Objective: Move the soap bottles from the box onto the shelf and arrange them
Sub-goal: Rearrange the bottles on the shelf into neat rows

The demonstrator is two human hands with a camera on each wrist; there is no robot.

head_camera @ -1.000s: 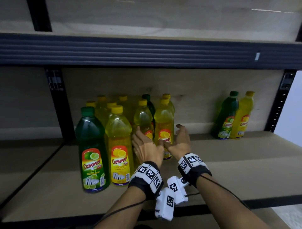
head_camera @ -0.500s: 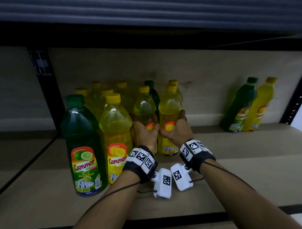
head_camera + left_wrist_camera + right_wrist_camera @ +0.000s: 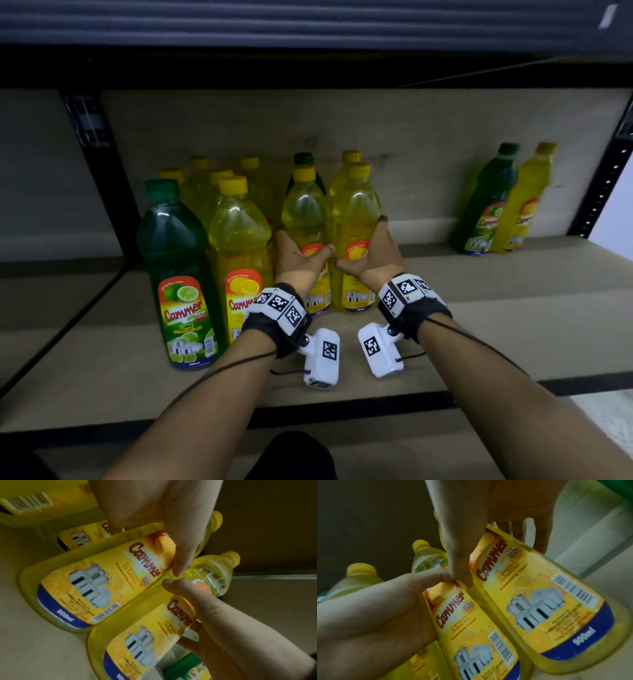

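Two yellow lemon soap bottles stand side by side on the wooden shelf. My left hand grips the left yellow bottle, with its thumb across the label front. My right hand grips the right yellow bottle the same way. The thumbs almost meet between the bottles. In the left wrist view the left bottle fills the middle. In the right wrist view the right bottle lies under my thumb. The fingers behind the bottles are mostly hidden.
A green lime bottle and a yellow bottle stand in front at the left, several more behind them. A green bottle and a yellow one lean at the far right. Black posts flank the bay; a beam hangs overhead.
One second ago both hands were open beside the two yellow bottles; they have since closed round them. The head view has dropped lower and closer to the shelf.
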